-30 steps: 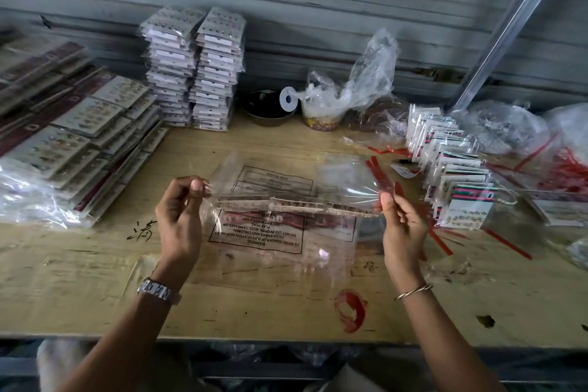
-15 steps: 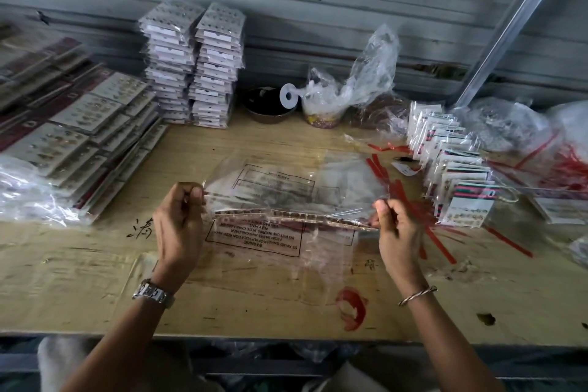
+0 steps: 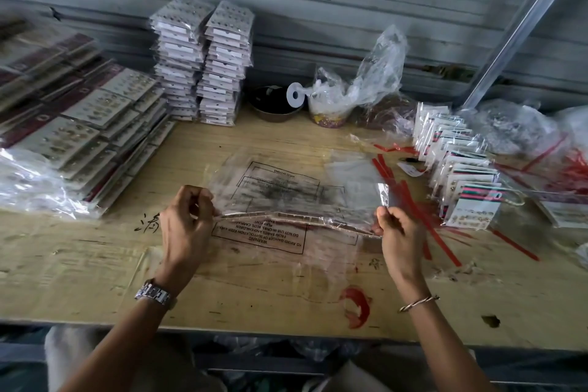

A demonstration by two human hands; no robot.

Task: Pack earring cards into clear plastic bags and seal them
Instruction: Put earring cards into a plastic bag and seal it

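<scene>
Table (image 3: 95, 280) is wood-topped and crowded. Big fanned pile of carded stock (image 3: 79, 124) sits at the left edge, part of it under loose plastic, and two tall stacks of packs (image 3: 203, 60) stand at the back wall. A row of bagged cards (image 3: 461, 169) stands on the right.

The work piece is mid-table, held just above the surface. It's a clear bag (image 3: 296, 194) stretched between both hands, with an earring card (image 3: 296, 216) seen edge-on along its near edge. The card looks to be inside the bag, but blur stops me confirming how deep. A flat spare bag with a printed warning (image 3: 261, 235) lies beneath it.

Left hand (image 3: 184, 226) pinches the bag's left end with curled fingers. Right hand (image 3: 399, 232) pinches the right end the same way. Both are narrow grips on film.

Handling, my read:
- The bag is very light, limp and slick. It collapses unless kept taut.
- The card is light and stiffish but sags slightly mid-span, so it bends if squeezed.
- The earrings could snag the film.
- Best hold is the two end corners, gripping film and card edge together — not the middle.

Peeled red strips (image 3: 413, 200) are scattered right of the bag.
</scene>
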